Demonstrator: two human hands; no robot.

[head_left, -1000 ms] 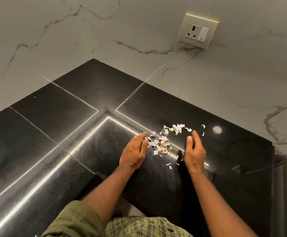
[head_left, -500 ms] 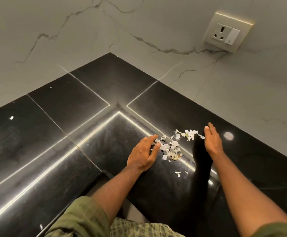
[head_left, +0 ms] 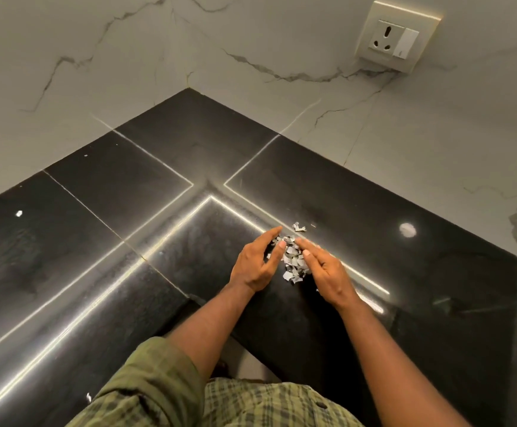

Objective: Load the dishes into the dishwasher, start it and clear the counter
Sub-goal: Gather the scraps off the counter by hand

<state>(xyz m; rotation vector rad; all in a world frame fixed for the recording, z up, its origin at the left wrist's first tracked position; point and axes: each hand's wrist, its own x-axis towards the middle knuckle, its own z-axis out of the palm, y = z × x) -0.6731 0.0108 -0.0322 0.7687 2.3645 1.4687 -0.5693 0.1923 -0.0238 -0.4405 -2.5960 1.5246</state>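
On the black tabletop (head_left: 97,229), the left hand (head_left: 255,263) and right hand (head_left: 325,272), fingers straight and holding nothing, flank a small pile of pale scraps (head_left: 292,260), 1 stray bit (head_left: 298,227) just beyond.

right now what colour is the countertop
Glossy black countertop, clearest in the head view.

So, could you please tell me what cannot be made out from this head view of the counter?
- Paper scraps: the pile's edges are hidden by the left hand and right hand cupped beside it.
- What the scraps are torn from: too small to tell.
- Counter: front and left parts cut off by the frame edge.
- Dishwasher and dishes: not in view.
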